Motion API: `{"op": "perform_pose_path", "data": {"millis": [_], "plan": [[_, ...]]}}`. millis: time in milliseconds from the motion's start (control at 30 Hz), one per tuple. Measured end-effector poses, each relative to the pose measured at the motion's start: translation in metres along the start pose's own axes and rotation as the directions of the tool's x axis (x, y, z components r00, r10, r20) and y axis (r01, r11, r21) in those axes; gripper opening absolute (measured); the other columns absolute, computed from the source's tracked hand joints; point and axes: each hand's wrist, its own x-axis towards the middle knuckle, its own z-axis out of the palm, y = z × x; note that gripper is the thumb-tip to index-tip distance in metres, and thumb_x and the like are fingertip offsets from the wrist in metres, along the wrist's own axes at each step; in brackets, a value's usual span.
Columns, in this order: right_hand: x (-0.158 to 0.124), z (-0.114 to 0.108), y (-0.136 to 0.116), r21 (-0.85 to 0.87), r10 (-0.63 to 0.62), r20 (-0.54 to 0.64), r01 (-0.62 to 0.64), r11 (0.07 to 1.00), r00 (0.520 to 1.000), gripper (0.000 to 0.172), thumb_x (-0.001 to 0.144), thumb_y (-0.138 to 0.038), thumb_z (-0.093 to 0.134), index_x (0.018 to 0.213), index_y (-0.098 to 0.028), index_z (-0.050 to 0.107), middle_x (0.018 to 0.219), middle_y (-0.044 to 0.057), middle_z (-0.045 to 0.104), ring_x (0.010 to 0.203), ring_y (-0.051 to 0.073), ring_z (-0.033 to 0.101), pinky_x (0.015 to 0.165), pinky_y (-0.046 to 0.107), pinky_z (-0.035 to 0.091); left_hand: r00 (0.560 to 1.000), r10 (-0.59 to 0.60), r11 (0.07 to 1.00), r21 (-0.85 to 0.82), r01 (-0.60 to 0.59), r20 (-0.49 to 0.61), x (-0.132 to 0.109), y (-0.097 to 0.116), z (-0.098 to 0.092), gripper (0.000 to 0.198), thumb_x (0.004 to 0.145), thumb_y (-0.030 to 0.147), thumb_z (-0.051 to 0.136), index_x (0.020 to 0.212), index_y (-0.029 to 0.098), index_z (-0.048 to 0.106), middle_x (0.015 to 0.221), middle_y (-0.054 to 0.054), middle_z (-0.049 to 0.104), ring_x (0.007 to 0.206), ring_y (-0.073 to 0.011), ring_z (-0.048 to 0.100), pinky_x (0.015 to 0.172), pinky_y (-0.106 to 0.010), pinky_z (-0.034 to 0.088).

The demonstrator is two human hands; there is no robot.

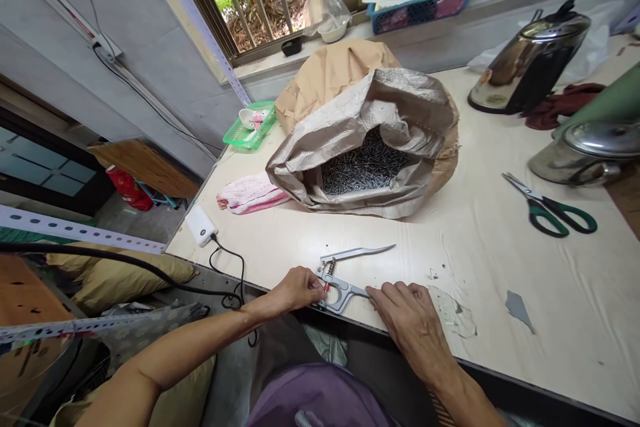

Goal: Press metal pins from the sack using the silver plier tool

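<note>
A grey metal plier-like hand tool [343,292] lies at the table's front edge. Its upper lever is spread from the lower handle, and a dark spring sits between them. My left hand [303,288] is at the tool's head, fingers pinched beside a small red part; what lies between the fingertips is too small to make out. With its fingers bent together, my right hand [407,313] grips the end of the lower handle. Beyond the tool stands an open woven sack [340,120] holding many small dark metal pieces [363,163].
Scissors [545,207] with green-black handles lie at the right, near a metal mug [595,153] and a kettle [530,60]. To the left are a white power bank [201,225] with a cable, a pink-white cloth [253,194] and a green basket [267,127].
</note>
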Motion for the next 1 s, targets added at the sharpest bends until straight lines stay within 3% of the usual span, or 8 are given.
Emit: {"op": "perform_pose_path", "data": {"millis": [133, 233, 367, 700, 767, 833, 900, 1000], "plan": [[0.006, -0.003, 0.013, -0.034, -0.032, 0.048, 0.034, 0.999, 0.998, 0.025, 0.088, -0.034, 0.044, 0.103, -0.023, 0.060, 0.103, 0.008, 0.061, 0.092, 0.020, 0.051, 0.080, 0.035, 0.034, 1.000, 0.004, 0.999, 0.035, -0.004, -0.010, 0.000, 0.001, 0.000, 0.022, 0.061, 0.031, 0.058, 0.051, 0.012, 0.058, 0.044, 0.004, 0.043, 0.048, -0.0084, 0.040, 0.046, -0.021, 0.029], [0.016, -0.001, 0.029, -0.106, -0.043, 0.076, 0.051, 0.993, 0.996, 0.064, 0.080, -0.059, 0.047, 0.128, -0.017, 0.046, 0.136, 0.018, 0.043, 0.124, 0.030, 0.035, 0.093, 0.045, 0.032, 1.000, -0.008, 0.999, 0.031, 0.008, 0.001, 0.000, 0.001, -0.001, 0.022, 0.060, 0.033, 0.058, 0.053, 0.012, 0.059, 0.044, 0.004, 0.044, 0.048, -0.0084, 0.039, 0.046, -0.021, 0.029], [0.027, 0.009, 0.045, -0.126, -0.077, 0.170, 0.099, 0.987, 0.982, 0.085, 0.068, -0.070, 0.051, 0.131, -0.013, 0.043, 0.128, 0.018, 0.052, 0.126, 0.035, 0.034, 0.098, 0.055, 0.025, 1.000, -0.005, 1.000, 0.026, 0.004, 0.006, 0.000, 0.000, 0.000, 0.024, 0.061, 0.034, 0.058, 0.051, 0.012, 0.057, 0.045, 0.004, 0.044, 0.048, -0.0082, 0.039, 0.045, -0.021, 0.028], [0.034, -0.005, 0.032, -0.136, -0.068, 0.187, 0.095, 0.986, 0.980, 0.048, 0.071, -0.043, 0.063, 0.110, -0.017, 0.055, 0.096, 0.008, 0.063, 0.091, 0.023, 0.054, 0.094, 0.044, 0.031, 0.996, 0.065, 0.977, 0.209, -0.050, -0.062, -0.007, -0.001, 0.002, 0.022, 0.073, 0.030, 0.059, 0.061, 0.011, 0.061, 0.055, 0.000, 0.052, 0.057, -0.0119, 0.049, 0.054, -0.022, 0.040], [0.035, -0.007, 0.027, -0.149, -0.053, 0.172, 0.080, 0.986, 0.984, 0.046, 0.069, -0.041, 0.066, 0.107, -0.017, 0.056, 0.096, 0.008, 0.062, 0.091, 0.022, 0.053, 0.091, 0.041, 0.034, 0.946, 0.263, 0.910, 0.375, -0.178, -0.188, -0.015, 0.004, 0.008, 0.018, 0.078, 0.029, 0.057, 0.073, 0.013, 0.062, 0.075, -0.005, 0.060, 0.075, -0.0178, 0.055, 0.067, -0.028, 0.046], [0.036, -0.008, 0.023, -0.167, -0.046, 0.183, 0.077, 0.983, 0.982, 0.046, 0.065, -0.039, 0.071, 0.103, -0.017, 0.057, 0.093, 0.007, 0.061, 0.089, 0.022, 0.052, 0.085, 0.037, 0.036, 0.838, 0.493, 0.782, 0.542, -0.307, -0.236, -0.017, 0.012, 0.016, 0.024, 0.078, 0.030, 0.061, 0.097, 0.014, 0.061, 0.104, -0.011, 0.060, 0.099, -0.0242, 0.052, 0.083, -0.037, 0.045], [0.037, -0.009, 0.020, -0.192, -0.042, 0.206, 0.082, 0.978, 0.978, 0.045, 0.063, -0.037, 0.074, 0.099, -0.017, 0.057, 0.089, 0.007, 0.061, 0.086, 0.022, 0.051, 0.078, 0.034, 0.036, 0.757, 0.634, 0.644, 0.650, -0.403, -0.159, -0.012, 0.022, 0.024, 0.055, 0.072, 0.032, 0.071, 0.119, 0.014, 0.049, 0.126, -0.015, 0.050, 0.116, -0.0297, 0.043, 0.095, -0.046, 0.039], [0.037, -0.009, 0.016, -0.228, -0.008, 0.204, 0.056, 0.972, 0.979, 0.041, 0.065, -0.034, 0.073, 0.099, -0.018, 0.056, 0.088, 0.006, 0.060, 0.083, 0.021, 0.050, 0.073, 0.033, 0.036, 0.725, 0.688, 0.521, 0.700, -0.489, -0.005, 0.006, 0.038, 0.031, 0.078, 0.066, 0.031, 0.077, 0.130, 0.013, 0.037, 0.132, -0.017, 0.044, 0.121, -0.0323, 0.039, 0.099, -0.047, 0.036]]}}
